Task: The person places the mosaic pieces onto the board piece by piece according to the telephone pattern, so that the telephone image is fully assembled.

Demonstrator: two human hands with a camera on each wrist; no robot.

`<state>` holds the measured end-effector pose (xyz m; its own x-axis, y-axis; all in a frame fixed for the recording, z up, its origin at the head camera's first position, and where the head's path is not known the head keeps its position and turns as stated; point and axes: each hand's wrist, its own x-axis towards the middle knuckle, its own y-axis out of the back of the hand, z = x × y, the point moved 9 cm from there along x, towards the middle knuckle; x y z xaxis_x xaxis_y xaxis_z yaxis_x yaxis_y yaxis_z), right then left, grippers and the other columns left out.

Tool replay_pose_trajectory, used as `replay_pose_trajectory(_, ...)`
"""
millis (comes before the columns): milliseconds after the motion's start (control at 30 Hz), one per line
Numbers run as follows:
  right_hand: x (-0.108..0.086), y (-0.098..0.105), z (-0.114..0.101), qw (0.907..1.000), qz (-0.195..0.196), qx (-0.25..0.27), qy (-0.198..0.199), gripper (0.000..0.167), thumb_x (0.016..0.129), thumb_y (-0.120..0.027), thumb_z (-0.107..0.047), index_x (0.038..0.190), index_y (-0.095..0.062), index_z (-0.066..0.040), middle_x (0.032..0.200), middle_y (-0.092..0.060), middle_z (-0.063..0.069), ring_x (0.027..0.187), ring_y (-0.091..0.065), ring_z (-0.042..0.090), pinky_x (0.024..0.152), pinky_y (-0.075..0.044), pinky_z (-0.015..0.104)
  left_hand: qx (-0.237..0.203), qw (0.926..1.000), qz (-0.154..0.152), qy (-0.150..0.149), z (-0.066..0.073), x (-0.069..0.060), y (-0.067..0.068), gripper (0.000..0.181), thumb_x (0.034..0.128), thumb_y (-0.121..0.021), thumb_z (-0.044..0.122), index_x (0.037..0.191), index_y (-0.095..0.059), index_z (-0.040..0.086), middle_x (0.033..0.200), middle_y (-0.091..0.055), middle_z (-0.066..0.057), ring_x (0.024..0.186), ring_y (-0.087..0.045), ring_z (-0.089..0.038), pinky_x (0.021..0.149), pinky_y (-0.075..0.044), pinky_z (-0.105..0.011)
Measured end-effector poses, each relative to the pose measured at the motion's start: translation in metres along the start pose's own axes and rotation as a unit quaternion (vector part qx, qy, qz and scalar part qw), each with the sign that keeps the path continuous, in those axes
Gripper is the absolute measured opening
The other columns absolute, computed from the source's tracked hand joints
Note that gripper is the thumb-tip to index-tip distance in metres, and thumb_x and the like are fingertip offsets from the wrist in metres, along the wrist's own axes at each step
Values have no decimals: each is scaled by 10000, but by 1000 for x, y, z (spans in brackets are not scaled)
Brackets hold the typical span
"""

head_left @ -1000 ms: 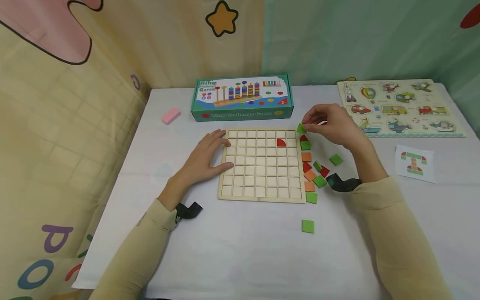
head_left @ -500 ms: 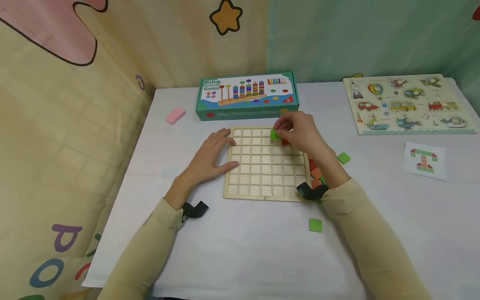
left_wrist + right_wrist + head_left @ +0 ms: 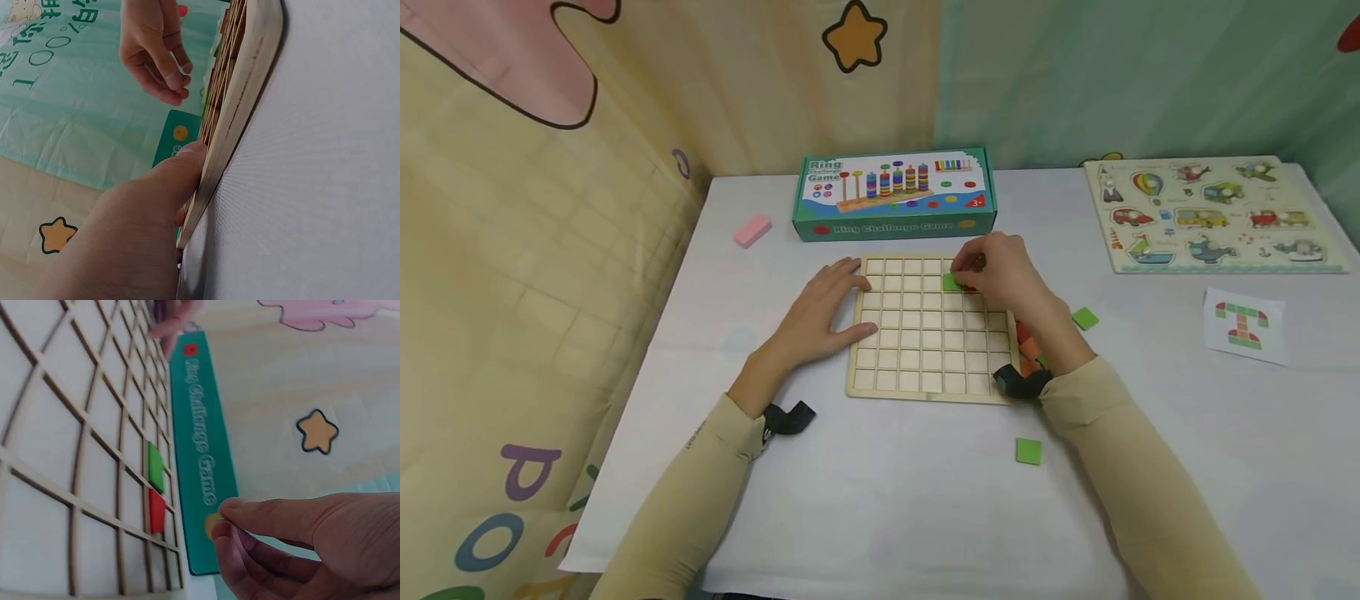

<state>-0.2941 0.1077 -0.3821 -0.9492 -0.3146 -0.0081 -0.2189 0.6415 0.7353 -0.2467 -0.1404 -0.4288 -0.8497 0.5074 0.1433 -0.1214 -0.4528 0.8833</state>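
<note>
A patterned curtain point(image 3: 1060, 92) hangs beyond both hands, and beneath them spreads a desk point(image 3: 865, 500) covered in white cloth. Well out to the right of the right hand point(image 3: 1003, 271), and a little farther off, lies a picture puzzle point(image 3: 1232, 267) showing vehicles. Between the two hands is a wooden grid board point(image 3: 921, 339), flat on the desk and divided into square cells. Ahead of both hands, just past the board's far edge, rests a green box point(image 3: 895, 187) lettered "Ring Challenge Game".

The left hand point(image 3: 823, 312) is spread, thumb and fingers well apart, resting on the board's left rim. The right hand hovers over the board's far right part, fingers loosely bent and thumb tip close to the forefinger; the right wrist view shows it apart from the tiles.

Right of the right forearm lies a white card point(image 3: 1243, 325) printed with a coloured figure. A pink block point(image 3: 752, 232) sits beyond the left hand, to its left. Near the right hand's fingertips, a green tile point(image 3: 155, 465) lies in a cell of the second row from the far edge, with a red piece point(image 3: 157, 511) in the cell to its right. Red and orange pieces point(image 3: 1027, 345) lie at the board's right edge, partly hidden by the right wrist; one loose green square point(image 3: 1086, 318) lies right of that wrist, another point(image 3: 1028, 452) nearer the person
</note>
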Motion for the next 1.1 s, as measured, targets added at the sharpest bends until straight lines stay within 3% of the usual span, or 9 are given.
replay_pose_trajectory(167,-8,39,21,9988,167,-13,-467,206,995,-717,-132,1145,-766,1,1114,-747,216,1014,-668,348,837,-545,445,-13,10000,-30,2,1,3,-2,572,937,-714,539,1338,-566,159,1703,-351,-105,1626,-210,-276,1344,-126,-473)
replay_pose_trajectory(300,-15,56,48,9943,-200,-198,-1030,301,990,-737,-221,1197,-740,-3,1168,-711,225,1046,-599,360,834,-517,443,-36,10000,-42,-2,1,6,-4,565,937,-713,541,1333,-565,167,1706,-348,-100,1627,-208,-275,1343,-131,-484)
replay_pose_trajectory(400,-20,53,64,9866,-812,-385,-1362,368,950,-789,-245,1215,-716,1,1143,-687,209,1044,-566,358,842,-507,454,-42,10000,-75,-25,1,6,-7,568,941,-703,549,1338,-561,167,1708,-345,-100,1628,-206,-276,1342,-134,-491)
replay_pose_trajectory(533,-21,40,67,9792,-1352,-541,-1415,436,884,-858,-248,1201,-685,-5,1069,-650,167,1013,-563,343,817,-490,427,-24,10000,-52,12,-1,4,-5,569,933,-713,549,1330,-569,168,1703,-353,-104,1625,-215,-280,1340,-141,-499)
replay_pose_trajectory(700,-16,35,62,9791,-1275,-589,-1473,405,877,-861,-226,1169,-684,-9,1035,-626,155,980,-566,338,810,-492,431,-44,10000,14,27,-4,2,1,565,928,-733,526,1326,-572,160,1701,-357,-104,1624,-217,-280,1341,-137,-498)
replay_pose_trajectory(1100,-17,41,66,9815,-1149,-512,-1442,307,889,-851,-219,1084,-727,-17,935,-658,126,915,-576,316,751,-476,394,-110,9999,65,-26,-3,2,0,551,925,-743,515,1320,-571,172,1699,-361,-94,1624,-218,-266,1342,-130,-486)
